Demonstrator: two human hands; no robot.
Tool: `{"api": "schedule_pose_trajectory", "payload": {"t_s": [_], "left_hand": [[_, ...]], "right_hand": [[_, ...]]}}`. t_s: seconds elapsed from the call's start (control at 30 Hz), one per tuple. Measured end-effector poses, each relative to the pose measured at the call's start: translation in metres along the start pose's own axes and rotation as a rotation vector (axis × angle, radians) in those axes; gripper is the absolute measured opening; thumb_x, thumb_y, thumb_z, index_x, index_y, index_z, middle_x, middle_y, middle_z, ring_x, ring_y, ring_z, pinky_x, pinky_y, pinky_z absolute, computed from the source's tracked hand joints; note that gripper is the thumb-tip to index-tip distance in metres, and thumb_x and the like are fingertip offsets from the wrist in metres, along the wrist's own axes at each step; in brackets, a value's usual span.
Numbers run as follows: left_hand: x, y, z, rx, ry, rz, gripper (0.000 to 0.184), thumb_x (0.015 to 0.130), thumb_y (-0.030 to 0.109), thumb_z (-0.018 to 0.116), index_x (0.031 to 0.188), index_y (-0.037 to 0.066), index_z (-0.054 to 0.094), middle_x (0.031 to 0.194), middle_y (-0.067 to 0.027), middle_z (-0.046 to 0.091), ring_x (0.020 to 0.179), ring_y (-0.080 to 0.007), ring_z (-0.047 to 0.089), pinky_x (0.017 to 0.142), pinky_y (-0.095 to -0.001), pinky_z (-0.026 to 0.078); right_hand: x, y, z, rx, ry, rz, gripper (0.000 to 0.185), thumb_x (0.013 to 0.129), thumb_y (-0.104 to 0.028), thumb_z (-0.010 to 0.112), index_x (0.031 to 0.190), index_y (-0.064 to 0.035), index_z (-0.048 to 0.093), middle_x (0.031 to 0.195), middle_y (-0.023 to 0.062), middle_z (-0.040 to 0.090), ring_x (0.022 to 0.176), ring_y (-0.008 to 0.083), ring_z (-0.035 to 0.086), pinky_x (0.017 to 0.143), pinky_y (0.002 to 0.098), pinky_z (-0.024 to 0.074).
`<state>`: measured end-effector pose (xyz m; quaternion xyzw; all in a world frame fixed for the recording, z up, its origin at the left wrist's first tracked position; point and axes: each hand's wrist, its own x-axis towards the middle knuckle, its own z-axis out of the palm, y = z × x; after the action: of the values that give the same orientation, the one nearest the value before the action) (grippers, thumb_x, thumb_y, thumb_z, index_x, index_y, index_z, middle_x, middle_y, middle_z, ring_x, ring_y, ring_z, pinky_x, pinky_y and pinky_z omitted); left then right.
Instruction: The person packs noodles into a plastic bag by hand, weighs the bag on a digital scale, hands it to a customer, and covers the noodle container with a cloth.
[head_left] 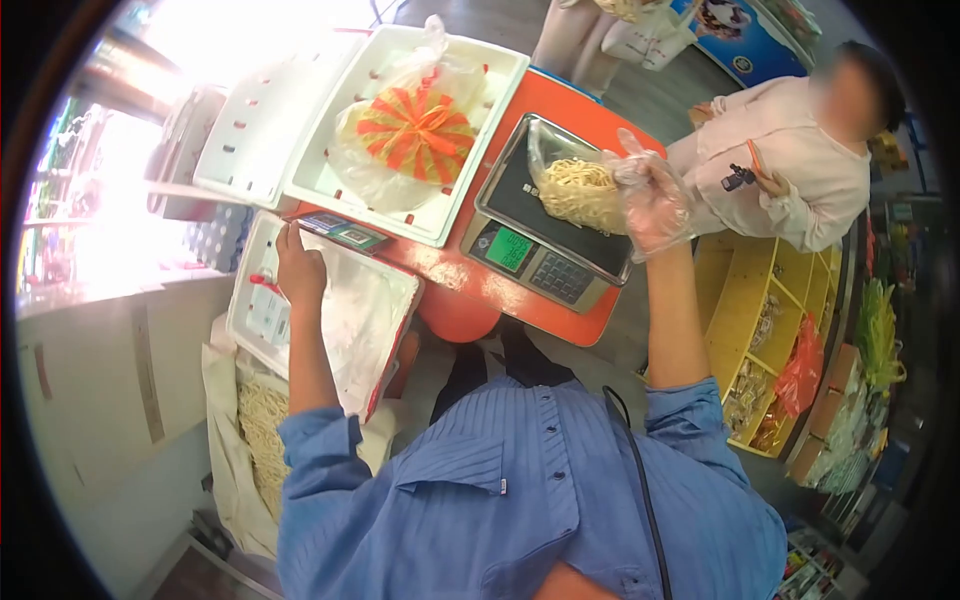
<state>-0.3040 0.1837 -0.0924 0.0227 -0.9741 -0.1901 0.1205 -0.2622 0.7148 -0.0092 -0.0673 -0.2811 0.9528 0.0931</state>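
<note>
My right hand (655, 205), in a clear plastic glove, has its fingers curled at the near end of a clear plastic bag of noodles (580, 195). The bag lies on the metal pan of a digital scale (500, 205), whose green display is lit. My left hand (302, 265) is bare, its fingers bent at the rim of a white foam box (408, 290); whatever they pinch is hidden. Close to it is a card with printed square codes (342, 231).
An orange table (430, 265) carries the scale and a white crate (505, 75) with a striped orange-and-yellow bundle (415, 135) in plastic. A person (790, 150) stands across on the right, holding a small black device. Yellow shelves (735, 300) stand at right; noodles (262, 440) fill a sack at left.
</note>
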Motion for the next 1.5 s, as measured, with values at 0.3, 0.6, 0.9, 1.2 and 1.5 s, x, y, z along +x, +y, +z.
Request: {"api": "schedule_pose_trajectory", "payload": {"t_s": [0.3,0.6,0.9,1.2,1.5], "left_hand": [[0.036,0.289,0.040,-0.658,-0.355,0.027,0.076,0.077,0.048,0.074,0.129,-0.003,0.055,0.126,-0.0190,0.059,0.108,-0.0295,0.061,0.093,-0.0380,0.048],[0.041,0.337,0.087,-0.758,-0.594,-0.031,0.026,0.079,0.025,0.069,0.090,0.001,0.070,0.079,-0.0088,0.069,0.074,-0.0202,0.065,0.070,-0.0347,0.049],[0.028,0.341,0.084,-0.807,-0.561,-0.036,0.045,0.079,0.021,0.076,0.115,-0.003,0.062,0.102,-0.0113,0.068,0.092,-0.0201,0.066,0.082,-0.0322,0.052],[0.000,0.280,0.029,-0.854,-0.472,-0.091,0.048,0.084,0.025,0.073,0.119,-0.005,0.060,0.110,-0.0146,0.067,0.102,-0.0202,0.064,0.089,-0.0313,0.050],[-0.057,0.197,0.015,-1.003,-0.436,-0.328,0.038,0.090,0.020,0.066,0.119,-0.005,0.062,0.115,-0.0127,0.065,0.106,-0.0189,0.060,0.093,-0.0322,0.045]], "right_hand": [[-0.005,-0.010,0.050,0.064,0.010,0.004,0.013,0.089,-0.004,0.064,0.081,0.0060,0.067,0.102,0.0229,0.065,0.111,0.0297,0.057,0.104,0.0480,0.0398],[-0.027,0.004,-0.069,-0.180,0.394,-0.017,0.007,0.090,0.002,0.058,0.096,0.0034,0.061,0.114,0.0173,0.062,0.097,0.0236,0.063,0.092,0.0381,0.0519],[-0.041,-0.009,-0.039,-0.464,0.445,-0.056,0.023,0.093,-0.004,0.061,0.114,0.0025,0.058,0.107,0.0101,0.063,0.102,0.0189,0.063,0.092,0.0330,0.0523],[-0.111,-0.038,-0.068,-0.713,0.448,-0.218,0.019,0.092,-0.010,0.061,0.107,0.0004,0.066,0.106,0.0071,0.065,0.101,0.0150,0.060,0.092,0.0293,0.0476],[-0.146,-0.020,-0.073,-0.835,0.502,-0.159,0.018,0.087,-0.010,0.069,0.101,0.0001,0.068,0.100,0.0062,0.067,0.095,0.0154,0.062,0.089,0.0297,0.0485]]}}
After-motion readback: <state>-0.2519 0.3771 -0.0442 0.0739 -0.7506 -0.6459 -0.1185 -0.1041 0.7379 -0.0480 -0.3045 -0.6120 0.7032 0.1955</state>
